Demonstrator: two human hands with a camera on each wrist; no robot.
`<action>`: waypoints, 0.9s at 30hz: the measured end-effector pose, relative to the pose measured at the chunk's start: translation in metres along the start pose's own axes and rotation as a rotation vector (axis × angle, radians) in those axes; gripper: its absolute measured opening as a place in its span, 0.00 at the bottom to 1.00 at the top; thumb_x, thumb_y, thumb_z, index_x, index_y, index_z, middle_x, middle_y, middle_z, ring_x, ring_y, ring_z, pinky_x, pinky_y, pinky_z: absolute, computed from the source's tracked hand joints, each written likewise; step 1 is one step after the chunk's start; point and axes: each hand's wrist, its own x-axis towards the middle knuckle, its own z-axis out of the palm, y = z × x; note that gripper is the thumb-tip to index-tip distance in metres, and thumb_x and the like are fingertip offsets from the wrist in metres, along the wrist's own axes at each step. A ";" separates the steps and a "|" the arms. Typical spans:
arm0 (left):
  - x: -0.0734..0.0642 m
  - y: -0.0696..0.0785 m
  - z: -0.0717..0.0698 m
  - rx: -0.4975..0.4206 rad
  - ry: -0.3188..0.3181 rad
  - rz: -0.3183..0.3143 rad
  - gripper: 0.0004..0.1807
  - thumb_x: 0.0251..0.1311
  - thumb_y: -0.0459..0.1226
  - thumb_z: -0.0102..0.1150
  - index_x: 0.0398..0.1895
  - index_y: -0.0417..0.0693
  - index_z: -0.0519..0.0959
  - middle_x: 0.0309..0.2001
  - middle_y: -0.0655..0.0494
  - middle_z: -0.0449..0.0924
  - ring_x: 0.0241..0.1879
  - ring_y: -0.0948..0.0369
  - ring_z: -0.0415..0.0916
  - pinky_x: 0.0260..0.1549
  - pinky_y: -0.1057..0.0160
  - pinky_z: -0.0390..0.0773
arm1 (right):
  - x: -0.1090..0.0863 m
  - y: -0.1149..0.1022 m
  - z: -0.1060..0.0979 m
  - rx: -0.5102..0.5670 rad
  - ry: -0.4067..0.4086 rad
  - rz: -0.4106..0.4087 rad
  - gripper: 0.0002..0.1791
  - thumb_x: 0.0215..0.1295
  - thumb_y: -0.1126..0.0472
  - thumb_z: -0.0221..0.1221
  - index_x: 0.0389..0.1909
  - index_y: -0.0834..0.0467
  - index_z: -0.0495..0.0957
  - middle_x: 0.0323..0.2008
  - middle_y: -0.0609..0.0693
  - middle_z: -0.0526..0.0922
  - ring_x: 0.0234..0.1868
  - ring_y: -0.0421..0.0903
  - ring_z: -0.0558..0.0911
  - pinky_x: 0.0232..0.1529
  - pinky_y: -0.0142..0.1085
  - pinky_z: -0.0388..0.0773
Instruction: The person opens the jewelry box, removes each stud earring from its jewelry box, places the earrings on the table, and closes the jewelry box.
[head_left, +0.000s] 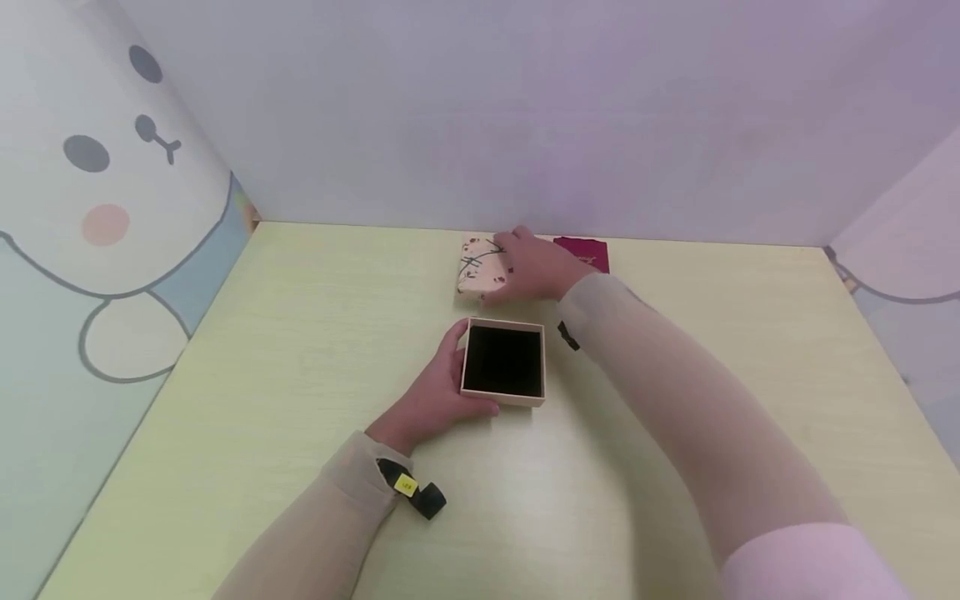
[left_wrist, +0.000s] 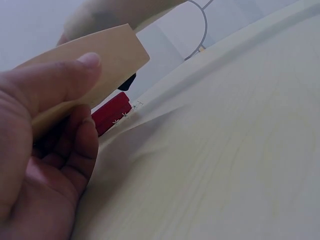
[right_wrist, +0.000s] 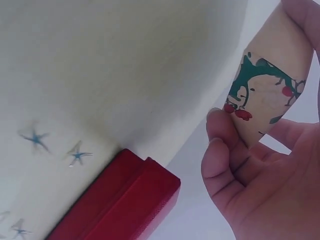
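My left hand (head_left: 431, 396) grips the left side of a square, pale pink box base (head_left: 541, 358) with a black inside and no lid on. In the left wrist view its thumb lies along the pale side of the box base (left_wrist: 115, 50), which is tilted. Farther back, my right hand (head_left: 536, 268) holds a pale box lid (head_left: 480, 271) printed with branches and red flowers. The right wrist view shows the fingers around the lid's edges (right_wrist: 265, 100). A dark red box (head_left: 592, 250) sits just behind and right of the right hand, partly hidden by it.
Small star-shaped pieces with bluish centres (right_wrist: 36, 139) lie on the table near the red box (right_wrist: 135, 200). A pale wall (head_left: 525, 117) rises behind the table's back edge. Side panels with cartoon drawings (head_left: 105, 183) flank the pale wooden table (head_left: 322, 333).
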 end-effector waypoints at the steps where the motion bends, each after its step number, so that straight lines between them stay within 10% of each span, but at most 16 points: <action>1: 0.001 0.000 0.001 -0.010 -0.004 0.003 0.70 0.45 0.25 0.80 0.83 0.58 0.39 0.64 0.46 0.75 0.55 0.48 0.80 0.53 0.55 0.80 | -0.005 0.001 0.001 0.000 0.003 0.001 0.61 0.49 0.31 0.72 0.80 0.48 0.56 0.67 0.52 0.64 0.49 0.50 0.75 0.49 0.45 0.80; 13: 0.000 -0.002 0.002 -0.026 -0.008 0.017 0.67 0.46 0.25 0.80 0.80 0.66 0.44 0.63 0.47 0.77 0.54 0.48 0.81 0.52 0.55 0.81 | -0.050 0.007 0.007 -0.051 0.127 -0.014 0.59 0.52 0.31 0.70 0.79 0.52 0.57 0.67 0.55 0.65 0.48 0.52 0.77 0.47 0.45 0.80; 27: 0.001 -0.005 0.002 0.004 -0.013 0.019 0.69 0.45 0.26 0.82 0.82 0.60 0.41 0.64 0.47 0.77 0.54 0.49 0.81 0.53 0.55 0.81 | -0.094 0.019 0.018 0.289 0.289 0.059 0.67 0.47 0.29 0.74 0.82 0.51 0.51 0.73 0.53 0.60 0.60 0.48 0.71 0.61 0.49 0.75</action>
